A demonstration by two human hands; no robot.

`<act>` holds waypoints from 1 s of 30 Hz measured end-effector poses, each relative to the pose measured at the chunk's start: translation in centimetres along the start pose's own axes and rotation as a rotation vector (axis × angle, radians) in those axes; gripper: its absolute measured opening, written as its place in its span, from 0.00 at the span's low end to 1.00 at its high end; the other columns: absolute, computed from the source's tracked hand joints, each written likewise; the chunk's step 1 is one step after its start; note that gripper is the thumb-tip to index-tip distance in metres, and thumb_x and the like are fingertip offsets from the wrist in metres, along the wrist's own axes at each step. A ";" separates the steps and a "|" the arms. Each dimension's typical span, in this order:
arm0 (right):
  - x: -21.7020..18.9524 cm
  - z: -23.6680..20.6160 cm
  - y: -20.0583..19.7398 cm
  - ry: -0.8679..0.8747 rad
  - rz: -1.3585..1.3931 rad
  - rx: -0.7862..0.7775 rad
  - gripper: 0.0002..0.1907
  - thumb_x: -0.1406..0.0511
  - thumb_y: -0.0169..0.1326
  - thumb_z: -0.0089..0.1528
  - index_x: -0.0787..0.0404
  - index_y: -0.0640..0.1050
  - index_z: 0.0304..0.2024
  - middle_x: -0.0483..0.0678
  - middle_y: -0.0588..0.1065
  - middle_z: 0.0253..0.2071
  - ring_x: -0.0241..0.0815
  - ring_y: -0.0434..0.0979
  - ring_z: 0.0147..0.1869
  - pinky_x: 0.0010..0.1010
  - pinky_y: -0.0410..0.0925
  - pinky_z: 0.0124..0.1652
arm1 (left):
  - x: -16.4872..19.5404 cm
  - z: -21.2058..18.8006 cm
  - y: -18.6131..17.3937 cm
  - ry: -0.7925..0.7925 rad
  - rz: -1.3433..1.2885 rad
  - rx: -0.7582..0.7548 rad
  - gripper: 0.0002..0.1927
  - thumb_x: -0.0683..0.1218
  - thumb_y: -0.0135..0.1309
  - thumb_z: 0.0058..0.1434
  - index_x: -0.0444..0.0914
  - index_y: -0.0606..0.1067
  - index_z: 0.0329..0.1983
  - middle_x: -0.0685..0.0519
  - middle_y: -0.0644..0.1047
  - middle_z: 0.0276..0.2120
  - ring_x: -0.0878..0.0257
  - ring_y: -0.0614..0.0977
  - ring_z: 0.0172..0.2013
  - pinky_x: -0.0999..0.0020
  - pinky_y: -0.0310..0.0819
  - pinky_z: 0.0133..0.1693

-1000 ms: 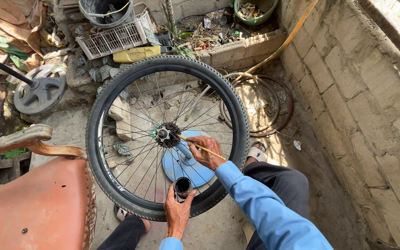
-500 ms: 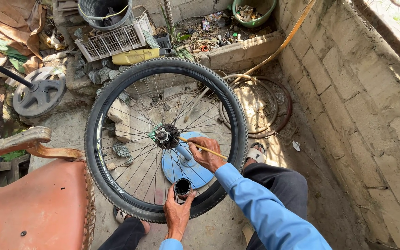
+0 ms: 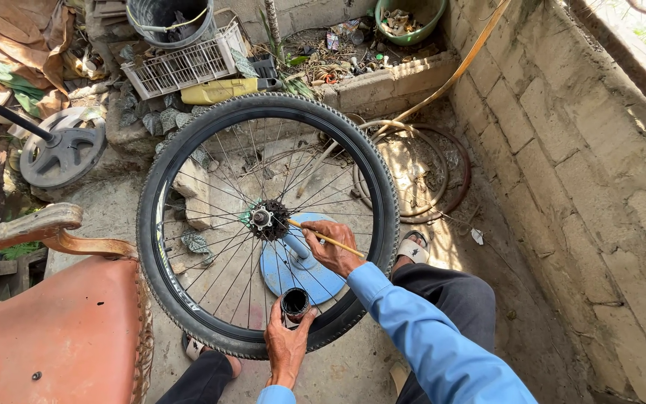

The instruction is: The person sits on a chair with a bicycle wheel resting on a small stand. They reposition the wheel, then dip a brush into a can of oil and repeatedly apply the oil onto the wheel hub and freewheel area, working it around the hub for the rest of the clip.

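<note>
Right hand pinches my thin stick, its long axis pointing left at the hub mid-wheel; left hand, nearer me, grips the small dark can.

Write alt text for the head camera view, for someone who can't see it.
A spoked bicycle wheel with a black tyre lies flat, seen from above; the person's right hand points a thin yellow stick at its central metal hub. The left hand holds a small dark round tin. A rust-red chair stands beside the wheel.
</note>
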State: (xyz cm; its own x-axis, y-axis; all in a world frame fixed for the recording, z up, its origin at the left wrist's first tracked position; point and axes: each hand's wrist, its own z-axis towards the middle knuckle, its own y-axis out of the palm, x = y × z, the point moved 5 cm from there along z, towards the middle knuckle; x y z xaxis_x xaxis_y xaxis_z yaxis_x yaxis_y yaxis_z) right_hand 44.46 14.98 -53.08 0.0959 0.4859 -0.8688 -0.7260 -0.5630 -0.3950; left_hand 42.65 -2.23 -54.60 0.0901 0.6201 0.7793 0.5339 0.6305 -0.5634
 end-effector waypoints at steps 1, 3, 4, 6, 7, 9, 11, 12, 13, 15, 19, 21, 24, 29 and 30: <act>0.2 -0.1 0.2 0.026 -0.009 -0.032 0.12 0.64 0.57 0.62 0.63 0.85 0.44 0.55 0.83 0.35 0.47 0.85 0.32 0.35 0.77 0.32 | 0.0 0.0 0.0 0.006 -0.002 -0.001 0.39 0.51 0.69 0.51 0.34 0.69 0.64 0.45 0.81 0.50 0.54 0.84 0.52 0.62 0.75 0.58; 0.4 -0.2 0.2 0.022 0.005 -0.030 0.12 0.65 0.56 0.62 0.63 0.85 0.44 0.55 0.83 0.35 0.46 0.85 0.32 0.35 0.77 0.32 | 0.1 -0.1 -0.1 0.031 -0.005 0.012 0.39 0.50 0.70 0.50 0.33 0.69 0.63 0.44 0.81 0.51 0.54 0.83 0.53 0.62 0.74 0.58; 0.4 -0.3 -0.1 -0.009 0.029 0.001 0.11 0.66 0.56 0.61 0.63 0.85 0.43 0.54 0.84 0.35 0.45 0.85 0.32 0.34 0.78 0.33 | 0.1 -0.2 -0.2 0.043 -0.007 0.019 0.39 0.49 0.70 0.50 0.33 0.69 0.63 0.44 0.81 0.51 0.54 0.83 0.53 0.61 0.73 0.58; 0.4 -0.8 -0.6 -0.060 0.036 0.068 0.10 0.67 0.57 0.61 0.64 0.85 0.41 0.54 0.83 0.35 0.44 0.85 0.33 0.33 0.78 0.34 | 0.0 -0.2 -0.3 0.029 -0.030 0.009 0.39 0.49 0.69 0.50 0.33 0.69 0.63 0.44 0.82 0.50 0.54 0.84 0.52 0.62 0.74 0.58; 0.5 -1.2 -0.9 -0.080 0.017 0.103 0.09 0.67 0.58 0.61 0.64 0.85 0.40 0.53 0.83 0.34 0.44 0.85 0.33 0.33 0.78 0.34 | 0.0 -0.2 -0.3 0.022 -0.044 0.004 0.39 0.49 0.69 0.50 0.33 0.69 0.63 0.45 0.82 0.49 0.55 0.84 0.51 0.62 0.74 0.58; 0.7 -2.3 -1.3 -0.098 0.008 0.147 0.07 0.67 0.59 0.60 0.64 0.84 0.38 0.53 0.83 0.32 0.44 0.84 0.32 0.34 0.77 0.32 | -0.2 -0.3 -0.5 0.005 -0.030 0.004 0.39 0.50 0.70 0.50 0.33 0.69 0.64 0.45 0.82 0.49 0.55 0.84 0.51 0.63 0.74 0.57; 0.6 -3.6 -1.4 -0.098 0.029 0.161 0.07 0.68 0.59 0.59 0.64 0.84 0.37 0.53 0.82 0.30 0.44 0.84 0.29 0.34 0.75 0.30 | -0.2 -0.3 -0.7 0.010 -0.043 0.007 0.39 0.50 0.70 0.50 0.34 0.69 0.63 0.46 0.82 0.48 0.56 0.84 0.50 0.63 0.75 0.56; 0.4 -4.0 -1.2 -0.125 0.030 0.132 0.07 0.69 0.59 0.59 0.64 0.84 0.38 0.52 0.82 0.30 0.44 0.84 0.30 0.34 0.76 0.31 | -0.3 -0.3 -0.8 0.023 -0.063 0.008 0.38 0.49 0.70 0.50 0.34 0.69 0.63 0.46 0.83 0.48 0.56 0.84 0.50 0.63 0.75 0.56; 0.1 -4.2 -0.9 -0.153 0.031 0.104 0.08 0.69 0.59 0.58 0.64 0.84 0.39 0.52 0.82 0.30 0.44 0.84 0.31 0.33 0.76 0.32 | -0.2 -0.3 -1.0 0.039 -0.083 0.010 0.38 0.49 0.70 0.50 0.34 0.70 0.63 0.46 0.83 0.47 0.56 0.85 0.49 0.63 0.75 0.55; -0.4 -4.4 -0.4 -0.182 0.026 0.068 0.08 0.69 0.58 0.59 0.64 0.83 0.40 0.52 0.82 0.31 0.43 0.84 0.32 0.33 0.76 0.33 | -0.5 -0.3 -1.3 0.003 -0.056 0.004 0.37 0.49 0.70 0.50 0.35 0.70 0.63 0.47 0.83 0.47 0.57 0.85 0.49 0.63 0.76 0.54; -1.2 -3.9 1.5 -0.148 -0.055 0.018 0.09 0.68 0.59 0.60 0.64 0.84 0.42 0.52 0.82 0.31 0.44 0.83 0.30 0.34 0.75 0.31 | -0.2 -0.4 -2.2 0.050 -0.112 0.012 0.35 0.48 0.70 0.50 0.35 0.71 0.60 0.47 0.83 0.47 0.57 0.84 0.49 0.63 0.77 0.53; -1.6 -3.4 2.6 -0.112 -0.111 -0.007 0.10 0.67 0.59 0.61 0.63 0.84 0.43 0.52 0.82 0.32 0.45 0.82 0.29 0.35 0.75 0.29 | -0.3 -0.3 -2.6 0.022 -0.119 -0.002 0.34 0.48 0.70 0.50 0.35 0.72 0.59 0.48 0.83 0.46 0.57 0.85 0.48 0.63 0.76 0.53; -2.3 -2.8 4.1 -0.063 -0.173 -0.036 0.11 0.66 0.58 0.61 0.62 0.84 0.44 0.51 0.82 0.33 0.46 0.82 0.29 0.35 0.74 0.29 | -0.3 -0.1 -3.3 0.011 -0.125 -0.016 0.34 0.47 0.70 0.50 0.36 0.72 0.60 0.48 0.83 0.46 0.57 0.84 0.48 0.63 0.76 0.53; -4.1 -2.1 5.9 -0.073 -0.219 -0.054 0.12 0.66 0.58 0.60 0.62 0.84 0.45 0.51 0.81 0.33 0.49 0.82 0.29 0.37 0.74 0.29 | 0.0 -0.1 -4.6 0.072 -0.197 -0.008 0.32 0.46 0.70 0.50 0.36 0.73 0.58 0.48 0.83 0.44 0.58 0.84 0.46 0.63 0.77 0.52; -4.5 -2.1 6.1 -0.077 -0.222 -0.053 0.11 0.66 0.58 0.61 0.62 0.84 0.45 0.51 0.81 0.33 0.49 0.82 0.30 0.37 0.74 0.30 | 0.0 -0.1 -4.9 0.075 -0.183 -0.004 0.31 0.46 0.70 0.50 0.35 0.73 0.57 0.48 0.83 0.44 0.58 0.84 0.45 0.63 0.77 0.52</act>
State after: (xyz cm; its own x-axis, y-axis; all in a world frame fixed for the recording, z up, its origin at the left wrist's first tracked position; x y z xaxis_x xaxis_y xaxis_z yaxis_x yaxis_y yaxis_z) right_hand 41.02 8.02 -52.22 0.1949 0.6502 -0.7343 -0.6557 -0.4704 -0.5905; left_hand 40.13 -5.38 -51.86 0.0530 0.4586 0.8870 0.5507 0.7276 -0.4091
